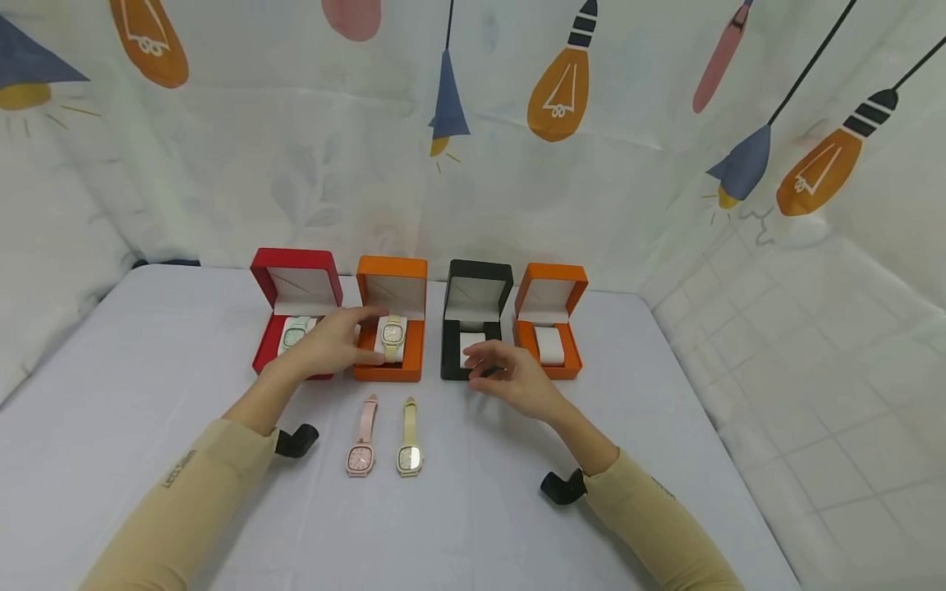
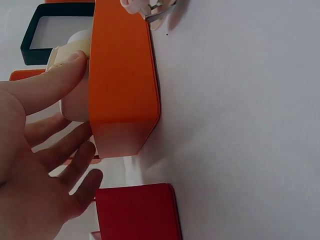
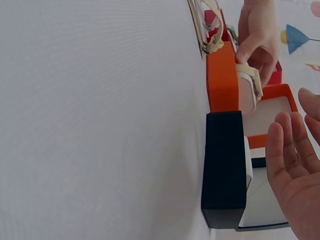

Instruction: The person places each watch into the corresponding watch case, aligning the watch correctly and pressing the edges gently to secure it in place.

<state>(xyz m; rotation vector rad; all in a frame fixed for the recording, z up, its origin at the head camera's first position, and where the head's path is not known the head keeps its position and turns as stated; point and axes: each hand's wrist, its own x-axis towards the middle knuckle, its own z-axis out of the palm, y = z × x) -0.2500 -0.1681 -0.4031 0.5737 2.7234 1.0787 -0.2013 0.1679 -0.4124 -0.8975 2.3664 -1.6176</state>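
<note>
My left hand (image 1: 336, 341) is at the left orange box (image 1: 388, 373), its thumb and index finger at either end of a cream-strapped watch (image 1: 393, 332) on a white cushion. The left wrist view shows the thumb on the strap (image 2: 70, 51), the other fingers spread below. My right hand (image 1: 517, 379) hovers over the front of the black box (image 1: 452, 353) with nothing in it, fingers slightly bent. Inside that box is a bare white cushion (image 1: 467, 345), partly hidden by the fingers. A pink watch (image 1: 360, 460) and a yellow-strapped watch (image 1: 410, 460) lie in front.
At the left stands an open red box (image 1: 266, 349) with a pale green-faced watch (image 1: 294, 335), partly covered by my left hand. The right orange box (image 1: 565, 371) holds a bare white cushion (image 1: 549, 345). A printed curtain (image 1: 473, 213) hangs behind the white table (image 1: 628, 345).
</note>
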